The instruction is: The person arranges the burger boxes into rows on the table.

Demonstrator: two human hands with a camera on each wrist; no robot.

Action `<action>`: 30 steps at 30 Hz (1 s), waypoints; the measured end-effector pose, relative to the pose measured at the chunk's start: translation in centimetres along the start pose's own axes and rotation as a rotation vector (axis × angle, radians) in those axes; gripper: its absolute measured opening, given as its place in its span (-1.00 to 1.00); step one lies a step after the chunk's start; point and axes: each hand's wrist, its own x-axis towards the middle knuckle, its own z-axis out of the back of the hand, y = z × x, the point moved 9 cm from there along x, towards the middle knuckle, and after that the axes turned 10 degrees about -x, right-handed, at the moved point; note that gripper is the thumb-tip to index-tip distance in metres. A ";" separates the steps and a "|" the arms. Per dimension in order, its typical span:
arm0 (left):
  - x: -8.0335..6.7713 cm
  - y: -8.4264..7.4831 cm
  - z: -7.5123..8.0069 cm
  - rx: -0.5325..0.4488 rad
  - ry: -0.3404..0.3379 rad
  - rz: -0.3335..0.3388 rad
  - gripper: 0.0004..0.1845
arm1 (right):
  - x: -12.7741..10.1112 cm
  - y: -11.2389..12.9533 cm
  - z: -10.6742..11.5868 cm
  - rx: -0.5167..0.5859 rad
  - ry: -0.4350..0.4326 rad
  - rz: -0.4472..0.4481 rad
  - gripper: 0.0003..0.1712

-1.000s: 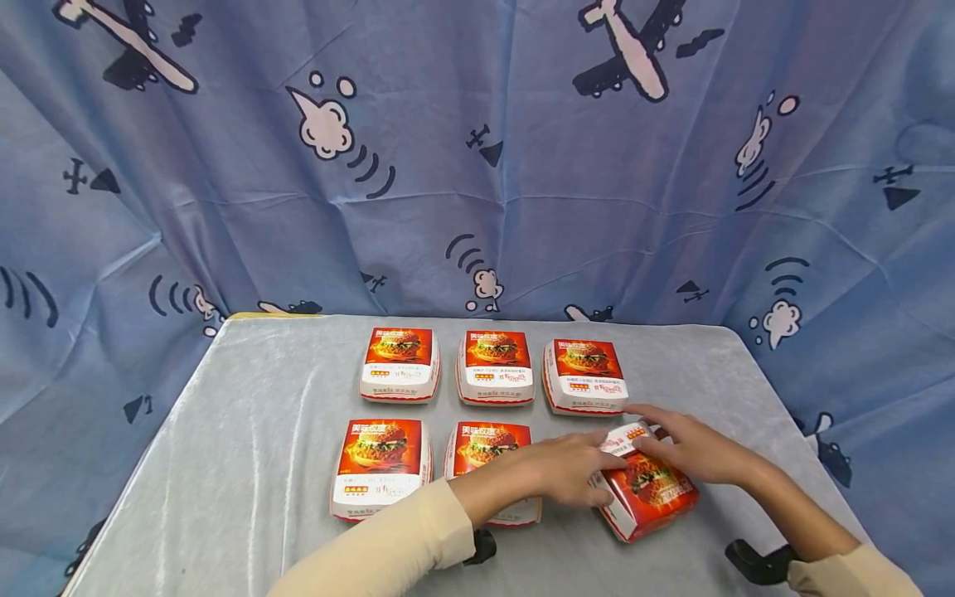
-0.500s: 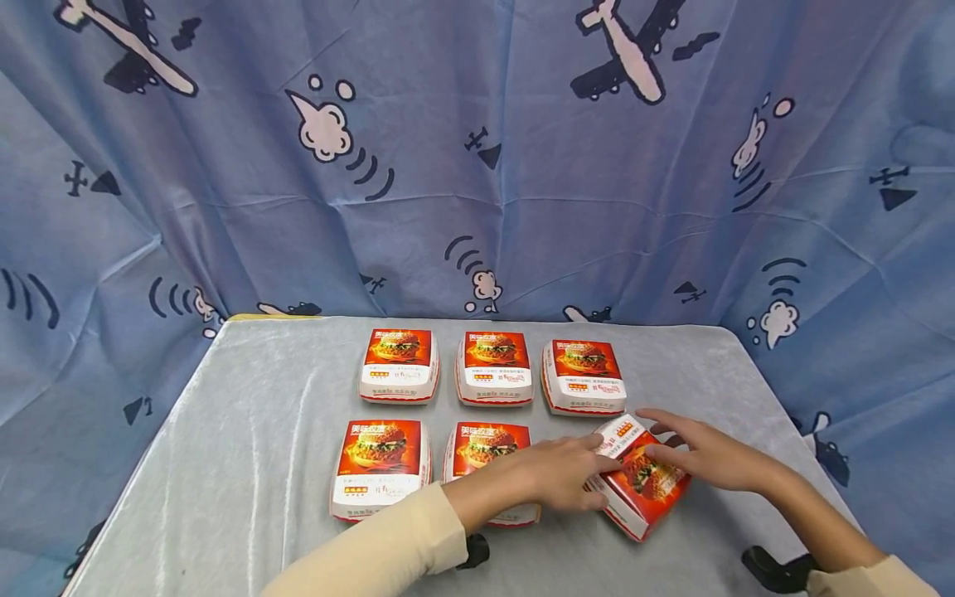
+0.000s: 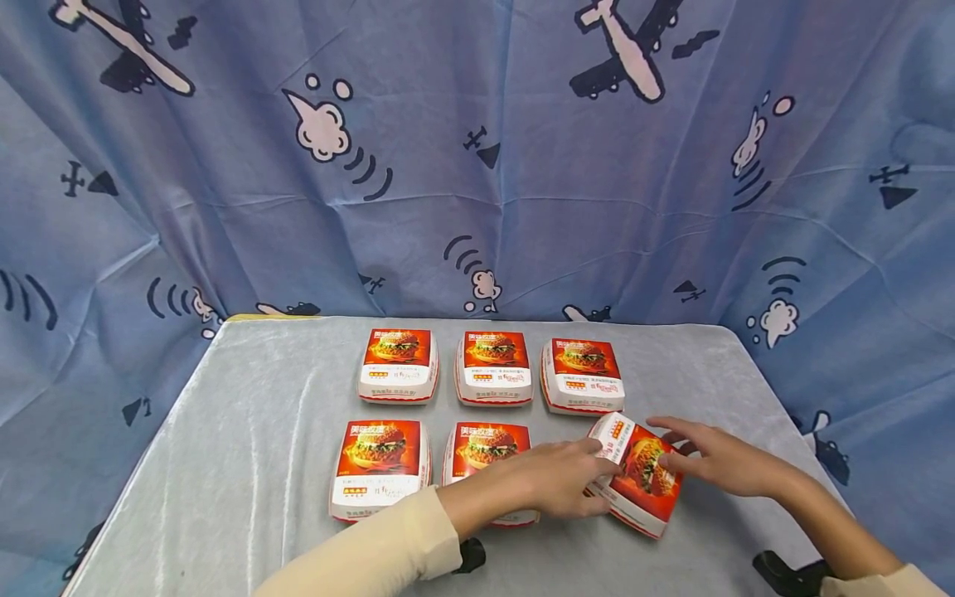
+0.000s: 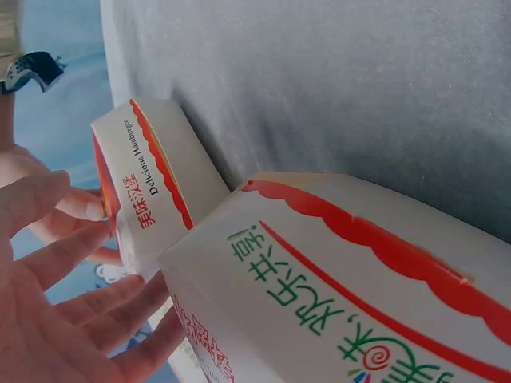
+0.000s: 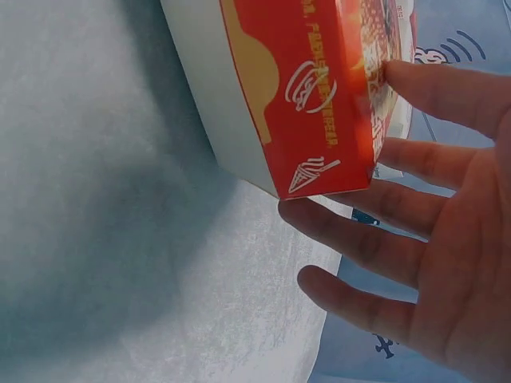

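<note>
Fingers of both hands are held straight against a skewed box point(image 3: 637, 479) at the table's point(image 3: 246, 448) front right: left hand point(image 3: 555, 485) on its near-left side, right hand point(image 3: 716, 464) touching its top.

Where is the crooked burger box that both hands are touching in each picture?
Head: crooked burger box at lower right, between the left hand and right hand.
Left wrist: upper left, box behind a nearer box.
Right wrist: top centre, box.
Shared landmark: grey tablecloth.
</note>
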 end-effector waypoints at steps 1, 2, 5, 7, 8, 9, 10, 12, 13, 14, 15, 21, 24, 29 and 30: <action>0.0 0.0 0.0 -0.005 0.002 -0.002 -0.51 | 0.0 0.0 0.0 -0.001 0.001 0.005 -0.25; 0.0 -0.1 0.0 -0.008 0.005 -0.004 -0.51 | 0.0 0.0 0.0 -0.002 0.002 0.012 -0.26; 0.0 -0.2 0.0 -0.017 0.009 -0.012 -0.50 | -0.1 0.1 0.0 0.001 0.007 0.031 -0.28; 0.0 -0.3 -0.1 -0.027 0.014 -0.013 -0.50 | -0.2 0.2 0.0 0.008 0.014 0.039 -0.29; 0.0 -0.3 -0.1 -0.028 0.014 -0.017 -0.50 | -0.2 0.2 -0.1 0.011 0.017 0.044 -0.30; 0.1 -0.3 -0.1 -0.034 0.016 -0.017 -0.51 | -0.2 0.2 -0.1 0.013 0.020 0.045 -0.30; 0.1 -0.3 -0.1 -0.038 0.016 -0.018 -0.51 | -0.2 0.2 -0.1 0.013 0.022 0.047 -0.31; 0.1 -0.3 0.0 -0.044 0.011 -0.021 -0.52 | -0.2 0.3 -0.1 0.011 0.023 0.058 -0.32; 0.1 -0.3 0.0 -0.044 0.007 -0.024 -0.52 | -0.2 0.4 -0.1 0.005 0.022 0.067 -0.33; 0.1 -0.4 0.1 -0.046 0.002 -0.027 -0.52 | -0.2 0.5 -0.1 0.001 0.021 0.078 -0.34; 0.1 -0.3 0.1 -0.054 0.001 -0.027 -0.53 | -0.1 0.5 -0.1 -0.004 0.020 0.089 -0.35; 0.3 -0.4 0.7 -0.057 -0.023 -0.029 -0.52 | 0.3 1.0 0.0 -0.038 0.003 0.148 -0.41; 0.4 -0.3 0.8 -0.032 -0.045 -0.026 -0.48 | 0.6 1.1 0.0 -0.044 0.006 0.156 -0.41; 0.8 -0.3 0.7 0.015 -0.045 -0.040 -0.43 | 0.9 1.5 -0.1 -0.048 0.017 0.173 -0.40; 0.9 -0.3 0.6 0.021 -0.036 -0.040 -0.42 | 0.9 1.6 -0.1 -0.047 0.019 0.178 -0.39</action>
